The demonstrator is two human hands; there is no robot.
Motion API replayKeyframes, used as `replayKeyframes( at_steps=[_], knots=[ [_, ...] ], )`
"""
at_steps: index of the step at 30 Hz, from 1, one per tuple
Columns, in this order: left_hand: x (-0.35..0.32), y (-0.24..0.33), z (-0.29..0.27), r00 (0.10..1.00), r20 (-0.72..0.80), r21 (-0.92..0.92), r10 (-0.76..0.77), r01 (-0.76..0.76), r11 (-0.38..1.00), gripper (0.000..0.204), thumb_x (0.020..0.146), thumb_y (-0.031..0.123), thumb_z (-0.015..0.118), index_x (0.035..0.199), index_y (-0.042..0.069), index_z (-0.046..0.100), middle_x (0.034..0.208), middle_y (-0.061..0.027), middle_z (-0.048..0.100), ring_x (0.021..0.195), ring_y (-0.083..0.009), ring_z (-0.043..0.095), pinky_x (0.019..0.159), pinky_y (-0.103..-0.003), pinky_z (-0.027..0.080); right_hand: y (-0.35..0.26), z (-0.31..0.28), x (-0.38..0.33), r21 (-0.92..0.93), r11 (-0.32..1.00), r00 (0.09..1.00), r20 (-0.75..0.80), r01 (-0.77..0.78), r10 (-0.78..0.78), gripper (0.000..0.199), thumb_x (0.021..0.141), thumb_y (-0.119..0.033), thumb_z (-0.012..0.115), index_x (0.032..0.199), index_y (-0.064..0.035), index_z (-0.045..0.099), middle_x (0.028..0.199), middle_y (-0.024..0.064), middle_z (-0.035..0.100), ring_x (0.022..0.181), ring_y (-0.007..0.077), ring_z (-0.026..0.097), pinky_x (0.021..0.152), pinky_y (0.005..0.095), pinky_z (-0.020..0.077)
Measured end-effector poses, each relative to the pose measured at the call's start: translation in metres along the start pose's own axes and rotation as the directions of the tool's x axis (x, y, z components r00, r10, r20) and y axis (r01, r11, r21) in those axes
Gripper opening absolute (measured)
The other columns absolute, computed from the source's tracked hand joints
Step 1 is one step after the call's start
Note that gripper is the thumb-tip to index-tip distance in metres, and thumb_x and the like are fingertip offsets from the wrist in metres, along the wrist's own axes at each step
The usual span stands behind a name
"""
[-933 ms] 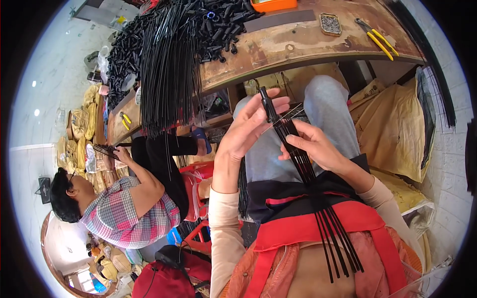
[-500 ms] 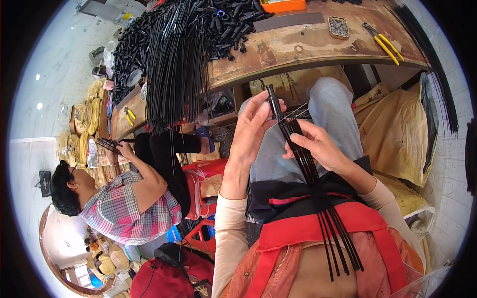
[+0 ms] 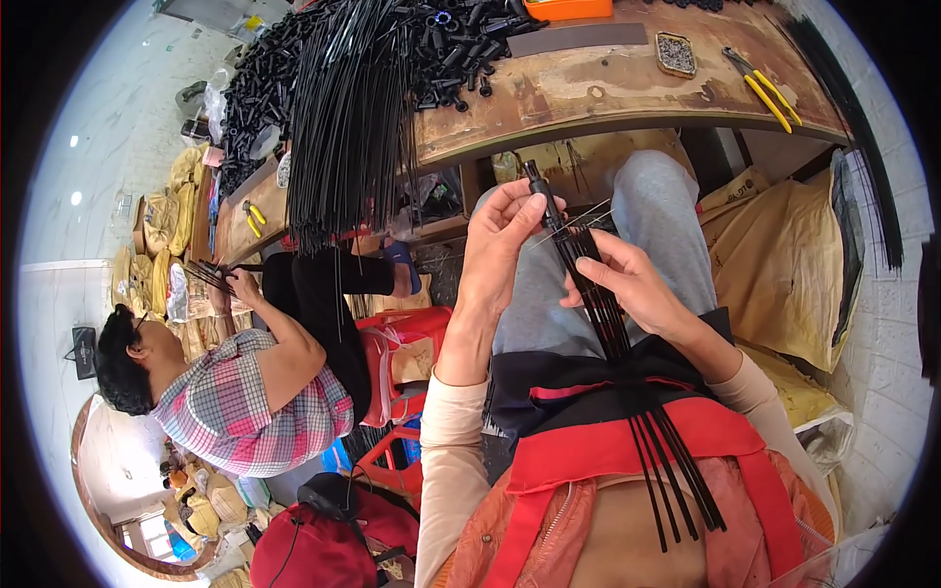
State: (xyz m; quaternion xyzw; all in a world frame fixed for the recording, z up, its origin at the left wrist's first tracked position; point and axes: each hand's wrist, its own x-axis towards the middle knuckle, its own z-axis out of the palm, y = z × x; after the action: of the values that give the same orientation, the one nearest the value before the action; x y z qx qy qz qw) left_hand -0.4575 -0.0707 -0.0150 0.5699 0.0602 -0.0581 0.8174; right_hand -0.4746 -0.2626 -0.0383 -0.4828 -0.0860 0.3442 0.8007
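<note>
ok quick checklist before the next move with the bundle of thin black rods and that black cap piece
1. Left hand grips the black cylindrical cap piece at the top of the bundle: ok.
2. Right hand pinches the bundle of thin black rods below it: ok.
3. Rod ends seated in the cap: cannot tell, fingers hide the joint.
4. Lower rod ends gathered: not ok, they fan out over the red apron.
5. Yellow-handled pliers on the worn wooden workbench: ok, apart from both hands.
</note>
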Motion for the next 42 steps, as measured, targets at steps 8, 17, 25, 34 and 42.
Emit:
replayKeyframes(
  at_steps=[8, 17, 25, 34, 42],
  knots=[
    [0.001, -0.006, 0.001, 0.995, -0.048, 0.047, 0.091, -0.088, 0.995, 0.027, 0.091, 0.01, 0.068, 0.115, 0.002, 0.06, 0.092, -0.0057, 0.068, 0.092, -0.015, 0.066, 0.084, -0.028, 0.051, 0.003, -0.001, 0.001, 0.005, 1.0, 1.0, 0.015, 0.014, -0.014, 0.025, 0.101, -0.015, 0.051, 0.121, -0.0007, 0.051, 0.091, 0.0059, 0.06, 0.08, 0.0125, 0.063, 0.081, 0.0359, 0.0582],
    [0.003, 0.0, 0.001, 0.997, -0.005, 0.156, 0.079, -0.077, 0.985, 0.037, 0.09, 0.01, 0.067, 0.125, 0.002, 0.059, 0.101, -0.0092, 0.071, 0.093, -0.0139, 0.066, 0.085, -0.026, 0.05, 0.004, -0.005, 0.006, 0.022, 1.0, 1.0, 0.008, -0.001, 0.001, 0.023, 0.101, -0.015, 0.051, 0.118, -0.001, 0.051, 0.091, 0.0061, 0.06, 0.08, 0.0129, 0.062, 0.081, 0.038, 0.0585],
    [0.0, 0.009, 0.0, 0.999, 0.048, 0.117, -0.009, 0.003, 0.993, 0.036, 0.094, 0.009, 0.062, 0.128, 0.002, 0.057, 0.103, -0.0087, 0.07, 0.093, -0.012, 0.065, 0.081, -0.024, 0.049, 0.002, -0.007, 0.006, 0.056, 0.998, 0.999, 0.035, -0.024, 0.022, 0.023, 0.101, -0.017, 0.051, 0.118, -0.0014, 0.051, 0.093, 0.0069, 0.059, 0.081, 0.0137, 0.063, 0.082, 0.0386, 0.0583],
    [-0.001, 0.013, 0.0, 0.995, 0.101, 0.169, -0.012, -0.006, 0.986, 0.034, 0.094, 0.006, 0.06, 0.127, 0.0, 0.056, 0.103, -0.0098, 0.07, 0.095, -0.0133, 0.065, 0.087, -0.027, 0.05, 0.0, -0.008, 0.005, 0.087, 0.996, 0.998, 0.059, -0.021, 0.016, 0.021, 0.101, -0.017, 0.051, 0.114, -0.0013, 0.051, 0.094, 0.0071, 0.06, 0.082, 0.0137, 0.063, 0.083, 0.0378, 0.0578],
    [-0.017, 0.009, 0.017, 0.975, -0.141, 0.317, 0.169, -0.117, 0.941, 0.032, 0.093, 0.004, 0.06, 0.124, -0.003, 0.053, 0.107, -0.0143, 0.069, 0.097, -0.02, 0.068, 0.093, -0.032, 0.051, -0.005, -0.006, 0.005, 0.06, 0.997, 0.997, 0.069, -0.037, 0.033, 0.022, 0.101, -0.016, 0.05, 0.117, -0.0007, 0.051, 0.093, 0.0073, 0.06, 0.082, 0.0138, 0.063, 0.084, 0.0384, 0.0575]
  ],
)
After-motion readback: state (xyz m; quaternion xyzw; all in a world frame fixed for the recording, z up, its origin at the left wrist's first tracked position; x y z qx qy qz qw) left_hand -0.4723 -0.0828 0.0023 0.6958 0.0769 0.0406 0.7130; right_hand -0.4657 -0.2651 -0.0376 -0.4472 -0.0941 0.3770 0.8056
